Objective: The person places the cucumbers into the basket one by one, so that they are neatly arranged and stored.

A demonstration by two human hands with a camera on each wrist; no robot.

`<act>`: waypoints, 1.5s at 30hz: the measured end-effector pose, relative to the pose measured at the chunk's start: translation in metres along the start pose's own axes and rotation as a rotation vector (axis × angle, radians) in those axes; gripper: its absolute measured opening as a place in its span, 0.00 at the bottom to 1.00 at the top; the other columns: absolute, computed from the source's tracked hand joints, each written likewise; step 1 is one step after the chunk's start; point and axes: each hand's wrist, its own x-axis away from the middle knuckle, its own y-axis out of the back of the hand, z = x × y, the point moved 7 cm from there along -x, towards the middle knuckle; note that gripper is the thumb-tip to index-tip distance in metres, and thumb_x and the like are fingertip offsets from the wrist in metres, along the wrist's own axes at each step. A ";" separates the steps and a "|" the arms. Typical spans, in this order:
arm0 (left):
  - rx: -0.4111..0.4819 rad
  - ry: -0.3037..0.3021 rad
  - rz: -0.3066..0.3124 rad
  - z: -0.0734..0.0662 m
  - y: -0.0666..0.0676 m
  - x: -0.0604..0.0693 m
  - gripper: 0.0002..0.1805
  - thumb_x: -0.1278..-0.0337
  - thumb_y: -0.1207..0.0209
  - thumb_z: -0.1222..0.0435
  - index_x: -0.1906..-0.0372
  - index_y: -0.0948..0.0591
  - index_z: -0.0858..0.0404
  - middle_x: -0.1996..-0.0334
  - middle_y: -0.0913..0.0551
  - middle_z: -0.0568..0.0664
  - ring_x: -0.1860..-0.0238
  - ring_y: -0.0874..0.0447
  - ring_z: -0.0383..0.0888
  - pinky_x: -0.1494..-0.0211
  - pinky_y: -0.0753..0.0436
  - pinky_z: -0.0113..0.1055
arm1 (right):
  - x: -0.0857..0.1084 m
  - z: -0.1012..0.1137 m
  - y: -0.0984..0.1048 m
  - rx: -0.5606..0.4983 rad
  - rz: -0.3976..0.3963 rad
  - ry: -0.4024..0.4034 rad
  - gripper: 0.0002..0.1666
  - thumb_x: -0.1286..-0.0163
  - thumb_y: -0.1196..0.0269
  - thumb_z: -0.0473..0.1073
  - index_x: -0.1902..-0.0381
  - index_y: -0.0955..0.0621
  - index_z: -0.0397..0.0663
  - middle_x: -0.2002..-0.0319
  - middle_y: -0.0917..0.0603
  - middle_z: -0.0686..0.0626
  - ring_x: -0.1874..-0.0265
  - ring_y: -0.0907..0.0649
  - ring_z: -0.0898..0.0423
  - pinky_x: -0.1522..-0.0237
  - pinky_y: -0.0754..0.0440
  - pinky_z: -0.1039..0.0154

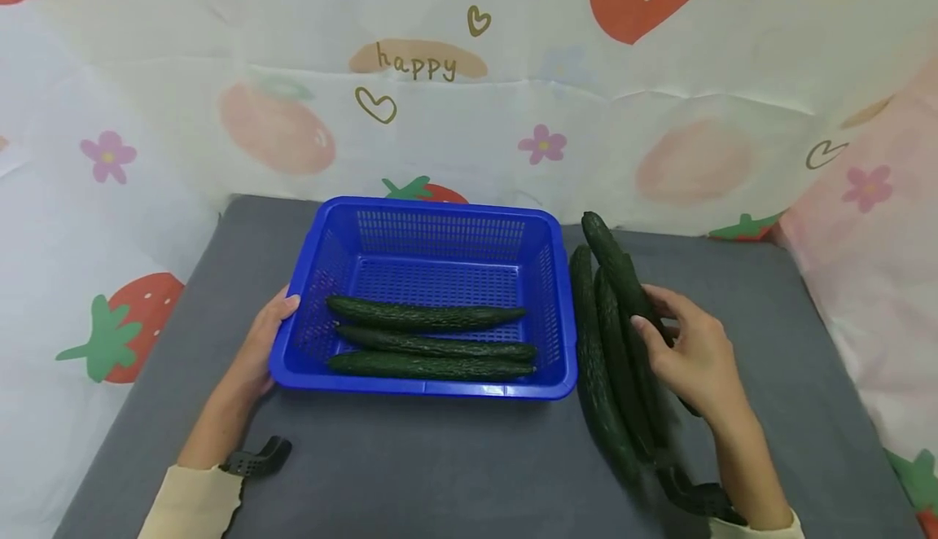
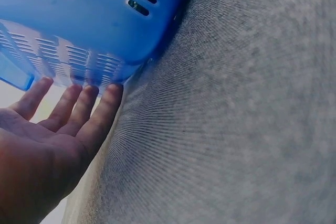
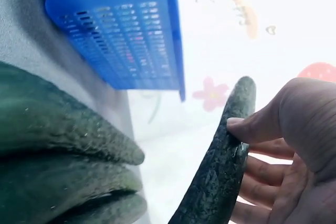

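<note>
A blue plastic basket [image 1: 440,388] stands on the grey table, with three dark green cucumbers [image 1: 425,315] lying crosswise in its front half. At the basket's left side is my left hand [image 1: 258,342]; its extended fingers [image 2: 105,114] touch the slotted outer wall, and in the head view the thumb is at the rim. My right hand [image 1: 692,352] pinches another cucumber [image 3: 218,171] between thumb and fingers, tilted up above the pile. Below it, three cucumbers [image 1: 597,376] lie side by side lengthwise, right of the basket. The held cucumber partly covers them.
The grey cloth [image 1: 410,474] covers the tabletop. Behind it hangs a white printed curtain [image 1: 454,132] with strawberries, flowers and the word "happy". A dark curved wrist mount [image 1: 256,457] sits at the left wrist, and a similar mount [image 1: 696,494] at the right.
</note>
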 end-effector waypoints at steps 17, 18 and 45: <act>-0.030 0.011 0.034 0.006 -0.009 -0.004 0.34 0.15 0.62 0.55 0.16 0.49 0.68 0.43 0.16 0.37 0.45 0.13 0.37 0.46 0.12 0.34 | -0.007 0.048 0.017 0.030 0.032 0.210 0.27 0.25 0.33 0.39 0.30 0.22 0.43 0.43 0.13 0.36 0.50 0.11 0.38 0.52 0.12 0.37; -0.025 0.010 0.034 0.005 -0.009 -0.003 0.34 0.15 0.62 0.55 0.16 0.50 0.68 0.42 0.15 0.37 0.45 0.13 0.37 0.46 0.12 0.34 | -0.009 0.052 0.017 0.032 0.039 0.212 0.27 0.24 0.33 0.40 0.30 0.22 0.44 0.42 0.13 0.37 0.49 0.11 0.38 0.52 0.12 0.37; -0.029 0.001 0.018 -0.002 0.001 0.001 0.27 0.15 0.62 0.56 0.20 0.41 0.58 0.43 0.15 0.37 0.45 0.13 0.36 0.46 0.12 0.33 | -0.046 0.123 -0.012 0.069 0.203 0.351 0.25 0.23 0.34 0.44 0.31 0.20 0.47 0.37 0.13 0.44 0.65 0.13 0.52 0.62 0.16 0.52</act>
